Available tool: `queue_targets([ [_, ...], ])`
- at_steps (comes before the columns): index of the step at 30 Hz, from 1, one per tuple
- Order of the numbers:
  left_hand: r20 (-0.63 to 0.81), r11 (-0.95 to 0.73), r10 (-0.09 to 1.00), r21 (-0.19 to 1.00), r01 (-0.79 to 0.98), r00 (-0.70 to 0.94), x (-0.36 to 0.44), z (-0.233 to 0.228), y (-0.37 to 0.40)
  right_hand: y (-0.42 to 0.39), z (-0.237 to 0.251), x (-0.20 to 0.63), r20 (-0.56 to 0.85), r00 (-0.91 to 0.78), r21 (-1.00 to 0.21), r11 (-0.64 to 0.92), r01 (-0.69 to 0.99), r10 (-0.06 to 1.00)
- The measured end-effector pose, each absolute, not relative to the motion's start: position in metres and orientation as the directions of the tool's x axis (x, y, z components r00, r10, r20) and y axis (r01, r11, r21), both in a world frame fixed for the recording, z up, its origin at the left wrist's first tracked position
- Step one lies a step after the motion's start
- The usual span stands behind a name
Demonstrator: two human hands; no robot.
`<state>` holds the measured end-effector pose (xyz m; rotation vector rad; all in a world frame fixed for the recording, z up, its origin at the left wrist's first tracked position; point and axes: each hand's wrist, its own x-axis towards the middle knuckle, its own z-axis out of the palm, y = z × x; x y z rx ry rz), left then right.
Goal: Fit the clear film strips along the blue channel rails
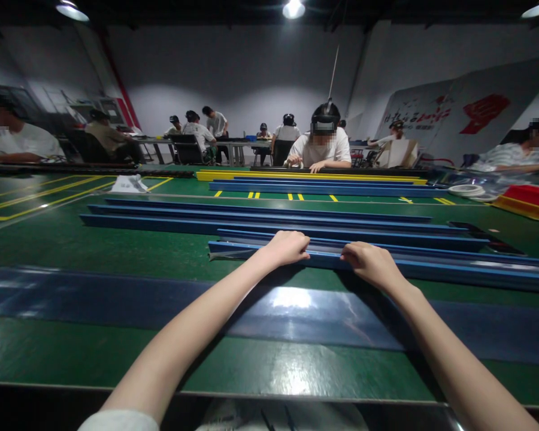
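Across a green work surface (117, 251) in a grey hall: left hand (287, 247) and right hand (371, 263), slightly apart, both gripping the nearest blue rail (453, 269), lying crosswise among 4 similar ones.

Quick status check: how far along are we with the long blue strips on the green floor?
Done, apparently: several long blue plastic strips lie in parallel rows farther out on the green floor. In hand: the left hand and right hand both grip the top edge of the nearest blue strip. Left: that strip is not yet released; what follows cannot be told.
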<state>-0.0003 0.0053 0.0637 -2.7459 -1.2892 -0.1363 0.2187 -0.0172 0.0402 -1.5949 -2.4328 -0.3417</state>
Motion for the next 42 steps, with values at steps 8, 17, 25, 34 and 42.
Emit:
queue_targets([
  [8, 0.124, -0.633, 0.758, -0.098, 0.768, 0.64, -0.023, 0.063, 0.005, -0.015, 0.04, 0.195, 0.3, -0.409, 0.121, 0.39, 0.913, 0.862],
  [17, 0.033, -0.505, 0.859, -0.117, 0.855, 0.511, -0.068, 0.07, 0.0, -0.022, 0.044, 0.151, 0.266, -0.47, 0.155, 0.444, 0.883, 0.842],
  [25, -0.093, -0.344, 0.939, -0.202, 0.917, 0.332, -0.104, 0.085, -0.002, -0.018, 0.043, 0.192, 0.267, -0.411, 0.133, 0.389, 0.911, 0.872],
  [34, -0.169, -0.265, 0.96, -0.29, 0.92, 0.224, -0.1, 0.09, -0.007, -0.013, 0.045, 0.179, 0.232, -0.428, 0.175, 0.396, 0.902, 0.873],
  [42, 0.002, -0.525, 0.85, -0.052, 0.849, 0.526, -0.053, 0.074, 0.006, -0.01, 0.045, 0.146, 0.232, -0.496, 0.193, 0.46, 0.867, 0.837],
])
